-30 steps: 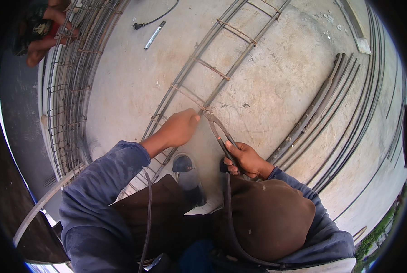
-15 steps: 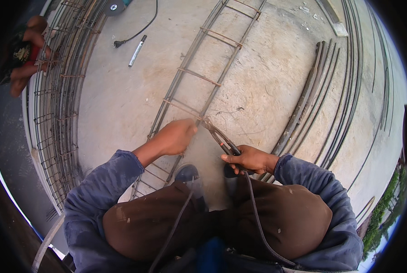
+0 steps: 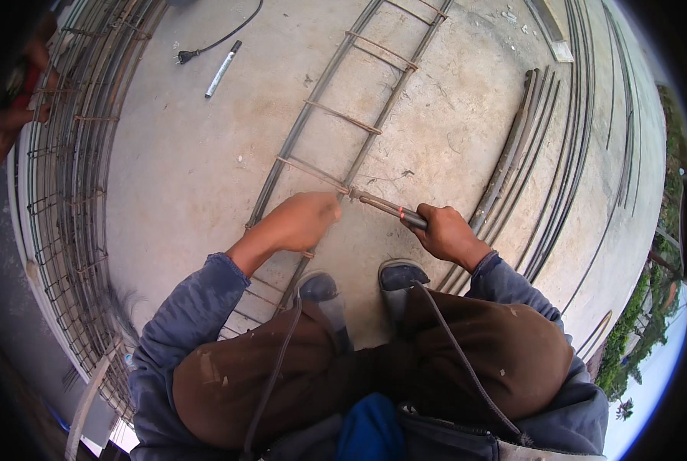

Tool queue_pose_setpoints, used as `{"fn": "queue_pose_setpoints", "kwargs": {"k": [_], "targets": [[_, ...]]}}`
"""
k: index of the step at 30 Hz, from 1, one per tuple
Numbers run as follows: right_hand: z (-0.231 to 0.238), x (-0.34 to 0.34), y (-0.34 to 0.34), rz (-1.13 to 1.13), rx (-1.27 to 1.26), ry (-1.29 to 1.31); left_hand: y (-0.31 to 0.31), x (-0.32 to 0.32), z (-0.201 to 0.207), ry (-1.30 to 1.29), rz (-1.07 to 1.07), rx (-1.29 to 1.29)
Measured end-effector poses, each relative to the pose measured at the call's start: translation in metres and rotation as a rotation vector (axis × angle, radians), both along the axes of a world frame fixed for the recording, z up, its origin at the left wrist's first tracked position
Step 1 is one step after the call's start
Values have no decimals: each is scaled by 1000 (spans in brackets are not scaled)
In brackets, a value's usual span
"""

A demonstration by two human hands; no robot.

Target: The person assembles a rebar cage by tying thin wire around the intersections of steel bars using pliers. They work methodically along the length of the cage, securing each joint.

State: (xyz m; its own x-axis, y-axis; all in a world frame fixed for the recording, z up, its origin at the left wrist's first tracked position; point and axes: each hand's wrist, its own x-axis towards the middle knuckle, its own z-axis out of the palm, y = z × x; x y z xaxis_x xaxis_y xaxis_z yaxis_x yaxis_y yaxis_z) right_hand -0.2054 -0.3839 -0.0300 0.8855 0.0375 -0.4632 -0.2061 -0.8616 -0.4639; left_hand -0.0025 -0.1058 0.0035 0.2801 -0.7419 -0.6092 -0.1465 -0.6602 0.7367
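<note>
A long reinforcing-steel cage (image 3: pixel 342 116), two dark bar runs joined by thin rusty stirrups, runs from the far middle down towards my left knee. My right hand (image 3: pixel 447 232) is wrapped round the dark grips of a pair of pincers (image 3: pixel 382 205). The pincers lie nearly level, their jaws at the joint where a stirrup meets the right-hand bar. Just left of that joint, my left hand (image 3: pixel 301 221) is closed over the cage with its fingertips turned towards the bar. Whatever its fingers pinch is hidden.
Stacked rebar cages (image 3: pixel 90 146) line the left, where another person's hand (image 3: pixel 40 111) reaches in. A marker (image 3: pixel 223 69) and a plug (image 3: pixel 186 56) lie on the concrete floor beyond. Loose bars (image 3: pixel 512 154) lie at right. My shoes (image 3: pixel 318 287) stand close to the cage.
The pincers have swung from a steep slant to nearly level as my right hand moved up and right. Their jaws stay by the joint. My left hand remains closed beside it.
</note>
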Motion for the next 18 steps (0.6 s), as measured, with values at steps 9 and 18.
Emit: {"fn": "queue_pose_setpoints", "kwargs": {"k": [9,18], "targets": [[25,-54,-33,-426,26,-57,5,5,24,422,197,-22],[72,66,19,396,96,-381,-24,-14,43,201,82,-149]]}}
